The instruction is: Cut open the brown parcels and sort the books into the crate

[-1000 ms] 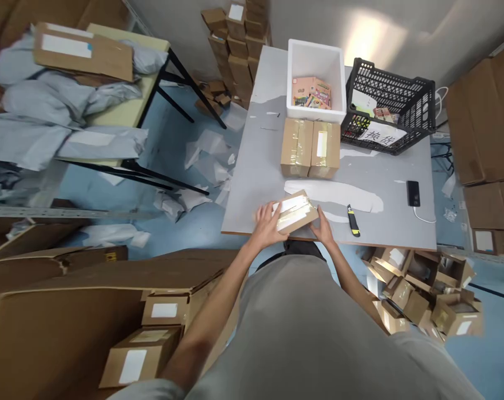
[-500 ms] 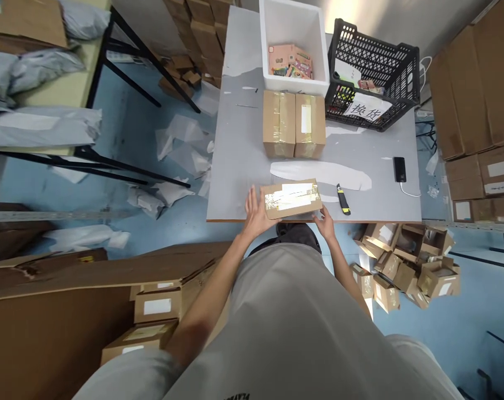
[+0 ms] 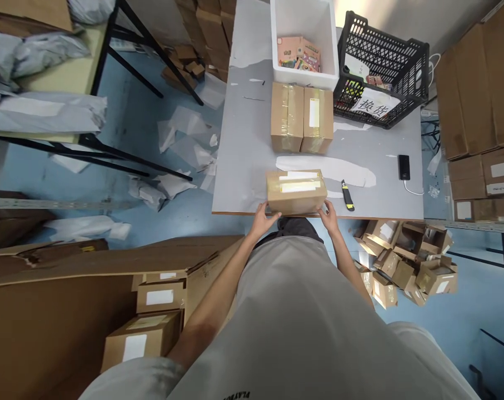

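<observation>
A taped cardboard box [image 3: 297, 194] with white labels on its top rests at the front edge of the grey table [image 3: 243, 144]. My left hand [image 3: 263, 221] grips its lower left corner, the thumb along the near side. At the lower right corner, the fingers of my right hand [image 3: 329, 218] hold the other end. The fingertips beneath the box are partly hidden. Just to the right lies a black and yellow utility knife [image 3: 347, 196]. Behind the box is a strip of white backing [image 3: 327, 169] on the tabletop.
Two taped boxes [image 3: 302, 119] stand further back, before a white bin [image 3: 305, 75] and a black plastic crate [image 3: 380, 83]. A phone [image 3: 404, 168] with a cable lies at right. Opened boxes [image 3: 405, 266] cover floor at right; a large carton [image 3: 68, 333] stands at lower left.
The box has turned from a slant to nearly square with the table edge, its near side now showing. My left hand has slid from its left end down to the near corner.
</observation>
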Demonstrator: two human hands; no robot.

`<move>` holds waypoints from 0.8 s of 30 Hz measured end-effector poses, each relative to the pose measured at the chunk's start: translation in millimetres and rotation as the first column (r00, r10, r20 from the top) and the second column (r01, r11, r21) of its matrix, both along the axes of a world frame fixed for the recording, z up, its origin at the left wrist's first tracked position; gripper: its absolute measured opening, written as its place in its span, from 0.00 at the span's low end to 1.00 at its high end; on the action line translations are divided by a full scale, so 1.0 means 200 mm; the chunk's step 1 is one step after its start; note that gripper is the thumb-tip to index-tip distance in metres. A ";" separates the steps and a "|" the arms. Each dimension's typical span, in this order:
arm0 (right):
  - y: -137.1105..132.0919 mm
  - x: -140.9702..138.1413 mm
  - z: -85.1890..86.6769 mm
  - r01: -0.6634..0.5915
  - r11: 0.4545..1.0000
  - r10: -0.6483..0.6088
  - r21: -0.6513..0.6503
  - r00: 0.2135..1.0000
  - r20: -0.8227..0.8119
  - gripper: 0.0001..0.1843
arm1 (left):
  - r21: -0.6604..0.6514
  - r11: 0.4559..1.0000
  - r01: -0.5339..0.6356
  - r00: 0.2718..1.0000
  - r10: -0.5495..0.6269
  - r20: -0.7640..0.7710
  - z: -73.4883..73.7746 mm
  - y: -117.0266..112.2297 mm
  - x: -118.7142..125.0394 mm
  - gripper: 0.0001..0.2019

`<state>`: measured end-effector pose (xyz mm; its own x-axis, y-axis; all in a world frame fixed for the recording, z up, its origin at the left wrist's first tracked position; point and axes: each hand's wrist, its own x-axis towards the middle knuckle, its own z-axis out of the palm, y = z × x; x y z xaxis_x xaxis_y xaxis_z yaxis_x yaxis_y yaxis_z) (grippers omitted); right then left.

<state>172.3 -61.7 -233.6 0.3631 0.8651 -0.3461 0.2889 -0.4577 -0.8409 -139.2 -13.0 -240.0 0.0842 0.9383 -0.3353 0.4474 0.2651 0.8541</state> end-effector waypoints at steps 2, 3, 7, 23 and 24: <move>0.01 -0.02 0.05 -0.004 1.000 0.004 0.028 1.000 -0.004 0.39 | -0.022 0.999 -0.033 0.997 0.035 0.064 0.04 0.02 -0.01 0.33; 0.02 -0.03 0.06 -0.005 0.999 0.006 0.039 1.000 -0.011 0.39 | -0.034 0.998 -0.049 0.995 0.052 0.087 0.05 0.03 -0.02 0.33; 0.05 -0.08 0.08 -0.014 0.999 0.015 0.043 1.000 -0.025 0.40 | -0.082 0.994 -0.078 0.994 0.084 0.068 0.10 0.06 -0.04 0.35; -0.08 -0.11 -0.06 0.122 0.990 -0.124 -0.066 0.992 -0.019 0.42 | -0.245 0.948 -0.203 0.963 0.238 0.123 0.03 0.00 -0.11 0.40; -0.08 -0.12 -0.06 0.133 0.988 -0.134 -0.082 0.991 -0.009 0.43 | -0.249 0.947 -0.202 0.962 0.239 0.129 0.03 0.00 -0.11 0.40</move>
<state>147.7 -76.8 -246.6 0.4677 0.7784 -0.4187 0.2091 -0.5577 -0.8033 -161.0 -13.7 -234.2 -0.0475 0.8375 -0.5444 0.2220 0.5402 0.8117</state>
